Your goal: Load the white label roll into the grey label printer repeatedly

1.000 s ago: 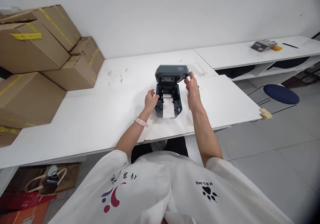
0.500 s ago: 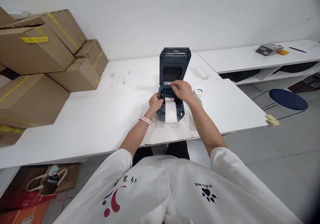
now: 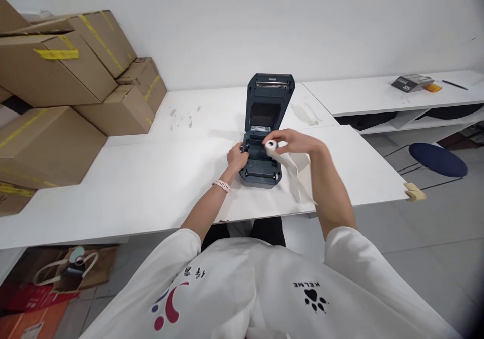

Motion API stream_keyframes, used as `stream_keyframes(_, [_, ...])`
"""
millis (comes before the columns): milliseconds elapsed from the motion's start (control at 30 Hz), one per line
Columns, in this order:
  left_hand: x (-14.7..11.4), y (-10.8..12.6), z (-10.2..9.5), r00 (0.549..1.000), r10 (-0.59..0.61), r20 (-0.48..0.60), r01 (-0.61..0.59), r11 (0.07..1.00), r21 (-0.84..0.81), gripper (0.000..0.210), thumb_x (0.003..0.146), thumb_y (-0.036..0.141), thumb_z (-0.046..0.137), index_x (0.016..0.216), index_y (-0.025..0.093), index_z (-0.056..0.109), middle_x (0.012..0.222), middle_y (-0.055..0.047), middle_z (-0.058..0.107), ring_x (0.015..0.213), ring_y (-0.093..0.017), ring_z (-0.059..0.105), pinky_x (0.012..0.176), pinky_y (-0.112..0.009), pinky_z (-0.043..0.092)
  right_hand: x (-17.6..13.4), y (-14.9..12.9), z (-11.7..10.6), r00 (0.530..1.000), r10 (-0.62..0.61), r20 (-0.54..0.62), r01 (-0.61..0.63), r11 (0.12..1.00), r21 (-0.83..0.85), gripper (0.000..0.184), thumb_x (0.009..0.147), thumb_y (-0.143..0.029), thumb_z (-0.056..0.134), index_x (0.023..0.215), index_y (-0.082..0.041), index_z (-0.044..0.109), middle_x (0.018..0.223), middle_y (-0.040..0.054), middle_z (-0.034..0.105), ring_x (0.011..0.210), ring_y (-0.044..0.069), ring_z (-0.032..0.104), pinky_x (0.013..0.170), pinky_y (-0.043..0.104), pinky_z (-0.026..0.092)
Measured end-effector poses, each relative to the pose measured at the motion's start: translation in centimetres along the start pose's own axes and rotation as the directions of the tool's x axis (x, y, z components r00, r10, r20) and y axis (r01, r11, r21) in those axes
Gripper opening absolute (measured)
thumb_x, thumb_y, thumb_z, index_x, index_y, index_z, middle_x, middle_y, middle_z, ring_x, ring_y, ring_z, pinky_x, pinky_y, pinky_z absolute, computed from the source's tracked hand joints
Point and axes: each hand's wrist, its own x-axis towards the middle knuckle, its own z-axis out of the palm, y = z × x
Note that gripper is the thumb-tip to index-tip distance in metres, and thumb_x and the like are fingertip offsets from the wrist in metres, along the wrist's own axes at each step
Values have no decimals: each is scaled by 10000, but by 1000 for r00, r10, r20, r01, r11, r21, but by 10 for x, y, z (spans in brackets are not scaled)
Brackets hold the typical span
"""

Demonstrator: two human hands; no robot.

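A dark label printer (image 3: 260, 177) stands on the white table with its lid (image 3: 269, 99) raised and its bay uncovered. My left hand (image 3: 237, 158) grips the printer's left side, fingers outside and thumb over the rim. Over the right part of the bay, my right hand (image 3: 293, 141) pinches a small white paper roll (image 3: 270, 146) with a dark hole in its core. From the roll a loose paper strip (image 3: 297, 182) trails down to the right, beyond the printer. Another pale item beside my right wrist is partly hidden, and I cannot make out its kind.
Cardboard boxes (image 3: 49, 147) with yellow tape are stacked on the left of the table (image 3: 151, 187). To the right, a side shelf (image 3: 363, 93) carries a small dark box (image 3: 410, 82). A blue stool (image 3: 438, 159) stands beyond the table's right end; its corner has a tan guard (image 3: 415, 191).
My right hand has taken the paper roll up from the bay and moved slightly right. The strip that lay over the printer's front now hangs to the right. My left hand stays on the printer.
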Motion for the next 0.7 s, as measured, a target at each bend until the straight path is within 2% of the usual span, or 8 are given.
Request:
stream_keyframes(100, [0,-1,0,1000,-1,-7,1,1000,-23,555,705,171,578,1249,240,662,1209,-91,716,1145,-335,627,980,-442,445,-23,15,-46,989,117,95,-116,993,-8,427,648,-418,815,1014,-215,735,1086,62,741,1018,228,662,998,446,466])
stream_keyframes(200, [0,-1,0,1000,-15,-13,15,1000,-12,555,713,174,577,1258,245,659,1223,-81,715,1153,-328,626,978,-436,451,-23,46,-67,964,267,-10,-266,957,-112,446,581,-408,860,955,-202,729,1045,77,739,983,234,662,966,447,471])
stream_keyframes(267, [0,0,0,1000,-24,-15,25,1000,14,558,723,176,571,1270,244,654,1239,-72,711,1155,-309,631,965,-412,462,-12,66,-65,935,353,-22,-348,911,-223,448,561,-346,871,957,-197,724,1027,79,735,966,239,666,898,395,506])
stream_keyframes(367, [-1,1,0,999,-29,-22,30,998,51,553,731,168,559,1271,241,654,1226,-56,719,1141,-278,644,945,-375,474,10,83,-47,887,461,-14,-420,795,-439,418,589,-211,825,992,-194,715,1047,75,730,968,244,678,821,325,529])
stream_keyframes(433, [-1,1,0,999,-27,-29,28,998,60,548,734,164,555,1267,243,656,1221,-44,722,1147,-261,644,946,-357,473,23,86,-32,868,496,-7,-421,729,-539,409,597,-148,787,997,-197,714,1084,75,728,992,258,681,839,333,530])
stream_keyframes(500, [-1,1,0,999,-28,-34,30,998,61,551,735,164,554,1271,245,653,1224,-36,722,1147,-249,645,946,-344,473,30,86,-23,863,506,3,-413,707,-573,396,589,-114,767,973,-198,720,1090,78,735,1015,282,681,895,377,523])
stream_keyframes(600, [-2,1,-1,999,-41,-33,43,998,55,554,744,169,552,1285,243,646,1228,-37,720,1113,-246,658,928,-342,481,25,88,-30,878,478,30,-397,761,-514,386,631,-133,729,1010,-209,716,1115,76,744,1067,277,678,977,407,502])
stream_keyframes(700, [-2,0,-1,999,-44,-28,45,998,39,554,746,166,552,1284,253,648,1222,-29,722,1072,-241,671,902,-338,491,0,100,-59,929,370,-22,-369,918,-142,443,687,-152,627,1121,-219,684,1235,91,710,1172,256,649,997,403,505])
